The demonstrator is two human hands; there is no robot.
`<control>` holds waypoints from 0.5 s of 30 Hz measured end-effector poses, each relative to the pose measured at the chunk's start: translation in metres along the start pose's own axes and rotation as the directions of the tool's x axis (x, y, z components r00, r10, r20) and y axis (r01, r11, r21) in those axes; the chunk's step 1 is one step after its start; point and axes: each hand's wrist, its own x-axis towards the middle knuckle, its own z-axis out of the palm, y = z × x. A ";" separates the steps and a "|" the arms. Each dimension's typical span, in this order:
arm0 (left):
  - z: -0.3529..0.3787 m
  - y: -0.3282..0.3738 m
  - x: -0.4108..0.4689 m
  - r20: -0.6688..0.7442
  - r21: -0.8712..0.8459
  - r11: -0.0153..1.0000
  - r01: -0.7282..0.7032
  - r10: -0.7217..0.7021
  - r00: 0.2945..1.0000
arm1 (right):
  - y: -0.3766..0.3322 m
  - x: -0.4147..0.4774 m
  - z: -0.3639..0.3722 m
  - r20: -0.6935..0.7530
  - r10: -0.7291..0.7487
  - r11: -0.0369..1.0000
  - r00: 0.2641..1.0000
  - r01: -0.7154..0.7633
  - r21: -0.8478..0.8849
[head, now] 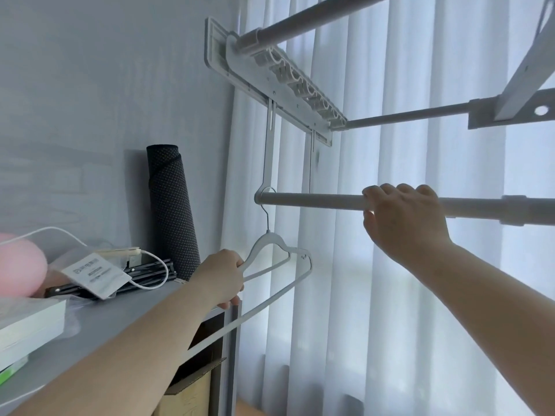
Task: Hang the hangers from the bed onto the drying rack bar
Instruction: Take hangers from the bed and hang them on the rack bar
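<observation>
left hand grips the hanger, hooked at the bar's free end; right hand grasps the bar midway.

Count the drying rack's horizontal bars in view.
3: top bar uppermost; middle bar right of the bracket; lowest bar, gripped by the right hand. Others may be outside frame.

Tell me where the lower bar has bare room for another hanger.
Free: the bar between the hanger hooked at its left end and the right hand gripping it. Also the stretch beyond that hand. Crowded: the left end, where the left hand holds the hanger.
</observation>
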 end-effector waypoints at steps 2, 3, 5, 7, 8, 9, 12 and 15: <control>-0.001 -0.005 0.003 -0.001 -0.004 1.000 0.013 -0.013 1.000 | -0.003 0.001 0.000 0.003 -0.019 1.000 1.000 0.019 -0.018; -0.003 -0.007 0.003 0.000 0.000 1.000 0.015 -0.015 1.000 | -0.005 0.002 -0.002 0.006 -0.017 1.000 1.000 0.017 -0.007; -0.005 -0.011 0.004 0.002 0.015 1.000 0.015 -0.015 1.000 | -0.008 0.002 -0.001 0.013 -0.020 1.000 1.000 0.020 -0.017; -0.007 -0.013 0.004 0.002 0.025 1.000 0.009 -0.009 1.000 | -0.011 0.003 0.002 0.007 -0.031 0.999 1.000 0.031 -0.019; -0.008 -0.014 0.004 0.004 0.032 0.999 0.006 -0.006 1.000 | -0.014 0.003 0.001 0.003 -0.031 0.999 1.000 0.031 -0.007; -0.009 -0.014 0.004 0.007 0.042 0.999 0.003 -0.003 1.000 | -0.016 0.004 0.001 0.006 -0.026 1.000 1.000 0.025 0.003; -0.011 -0.016 0.001 0.016 0.069 0.998 -0.005 0.004 1.000 | -0.019 0.005 0.001 0.005 -0.024 0.999 1.000 0.024 0.025; -0.013 -0.017 -0.002 0.022 0.094 0.996 -0.006 0.004 1.000 | -0.022 0.004 0.001 0.007 -0.023 0.999 1.000 0.023 0.049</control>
